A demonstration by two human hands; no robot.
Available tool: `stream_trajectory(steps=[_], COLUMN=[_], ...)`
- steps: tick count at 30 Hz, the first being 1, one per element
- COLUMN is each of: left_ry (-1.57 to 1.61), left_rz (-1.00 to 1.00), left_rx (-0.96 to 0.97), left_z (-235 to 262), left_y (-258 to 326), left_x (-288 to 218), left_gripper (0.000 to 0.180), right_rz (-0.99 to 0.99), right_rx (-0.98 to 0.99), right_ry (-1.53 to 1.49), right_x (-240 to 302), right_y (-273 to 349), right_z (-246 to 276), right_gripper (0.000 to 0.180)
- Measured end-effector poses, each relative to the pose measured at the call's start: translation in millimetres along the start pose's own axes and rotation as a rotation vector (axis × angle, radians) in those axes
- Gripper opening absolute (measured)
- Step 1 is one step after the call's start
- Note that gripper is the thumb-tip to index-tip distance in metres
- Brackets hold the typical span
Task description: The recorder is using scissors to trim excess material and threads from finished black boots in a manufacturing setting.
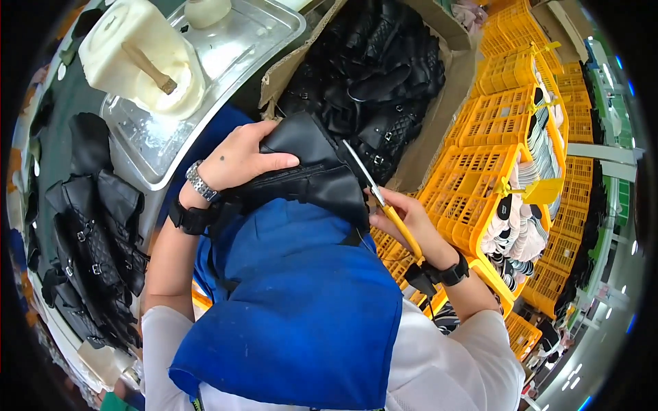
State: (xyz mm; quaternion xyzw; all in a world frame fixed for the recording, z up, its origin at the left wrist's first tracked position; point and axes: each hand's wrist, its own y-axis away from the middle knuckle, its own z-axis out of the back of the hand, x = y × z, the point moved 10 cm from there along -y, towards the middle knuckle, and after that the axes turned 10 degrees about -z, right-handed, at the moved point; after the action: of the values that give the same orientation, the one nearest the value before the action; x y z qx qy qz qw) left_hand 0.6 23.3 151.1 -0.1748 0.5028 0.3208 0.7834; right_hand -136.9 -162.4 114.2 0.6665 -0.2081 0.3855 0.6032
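Observation:
A black leather boot upper [301, 175] with a zip lies across my lap, over a blue apron [301, 288]. My left hand [240, 159] grips its left side, thumb on top and fingers tucked behind the leather. In my right hand [415, 222] is a pair of scissors [396, 222] with yellow handles, fingers wrapped round them. Their metal blades point up and left along the right edge of the upper. Just beyond stands a cardboard box [439, 130] full of black boot uppers [384, 75], some quilted and buckled.
On the left, more black boot uppers [96, 233] are piled on a green work table [48, 157]. A metal tray [240, 58] there carries a whitish plastic container [133, 51] with a brush [147, 66] in it. Yellow crates [469, 198] holding insoles [524, 233] are stacked on the right.

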Motion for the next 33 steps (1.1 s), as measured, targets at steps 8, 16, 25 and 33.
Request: stream_trajectory(steps=[8,16,25,33], left_ry=[0.077,0.026,0.017,0.018], left_rz=[-0.009,-0.068,-0.069,-0.073], left_rx=[-0.059,-0.035,-0.030,-0.041], left_z=[3.7,-0.3,0.9,2.5], left_y=[5.7,6.9,9.4,9.7], left_x=[4.2,-3.3,-0.4,-0.5], left_gripper=[0.044,0.047,0.047,0.048], right_rz=[-0.011,0.083,0.016,-0.063], right_rx=[-0.012,0.013,0.084,-0.125], right_ry=[0.184,0.249,0.220,-0.053], right_x=[11.7,11.7,12.7,5.7], right_y=[15.9,10.0,6.0,9.0], right_z=[16.7,3.8,-5.0,25.1], right_gripper=[0.042,0.047,0.044,0.039])
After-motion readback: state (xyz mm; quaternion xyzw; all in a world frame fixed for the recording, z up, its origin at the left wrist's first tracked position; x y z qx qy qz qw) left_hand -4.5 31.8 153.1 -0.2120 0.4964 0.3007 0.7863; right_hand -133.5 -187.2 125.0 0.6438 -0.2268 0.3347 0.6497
